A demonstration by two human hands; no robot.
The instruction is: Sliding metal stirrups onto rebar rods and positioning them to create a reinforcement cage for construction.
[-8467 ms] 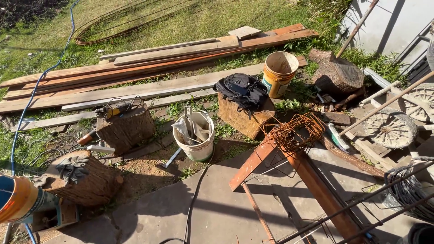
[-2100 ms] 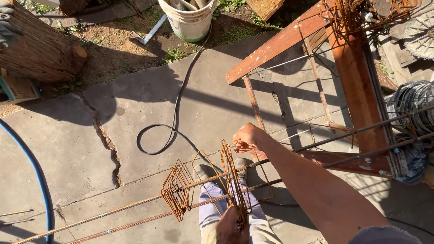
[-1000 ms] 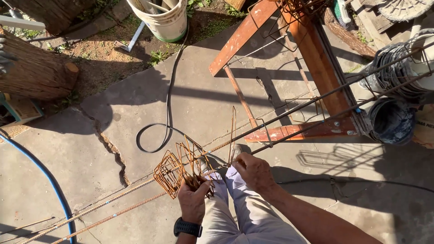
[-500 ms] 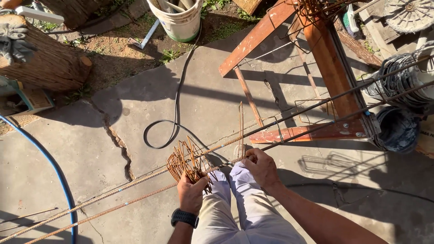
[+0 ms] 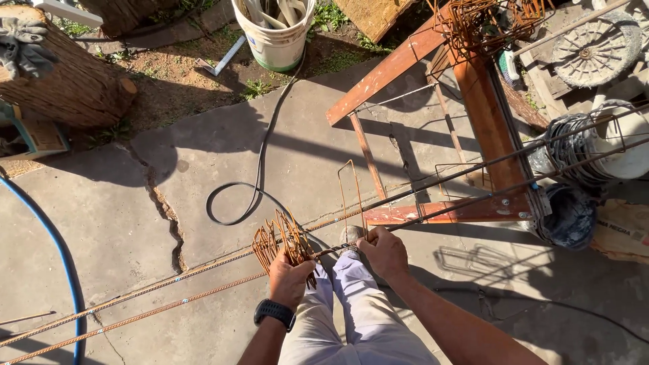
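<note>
1. Looking down, you find the rebar rods [image 5: 203,287] running as a long pair from the lower left, past your knees, up to the rusty steel trestle [image 5: 487,128] at the upper right; that slant is their long axis, and both hands sit on it.
2. Your left hand [image 5: 289,278] is curled closed around the bundle of rusty stirrups [image 5: 280,242], which is threaded on the rods just left of your legs.
3. Your right hand [image 5: 384,251] is closed in a pinch on the foot of one single stirrup [image 5: 351,196], which stands upright on the rods, apart from the bundle on its trestle side.
4. Of the two, your right hand is nearer the trestle; the left is nearer the loose, floor-side ends of the rods.
5. Counting: two long rods clearly at your hands, one upright stirrup, one bundle whose loops are too crowded to number, perhaps half a dozen.
6. Around you: one white bucket [image 5: 274,37], one black cable [image 5: 260,155] looped on the concrete, one blue hose [image 5: 61,263], one log stump [image 5: 64,84].
</note>
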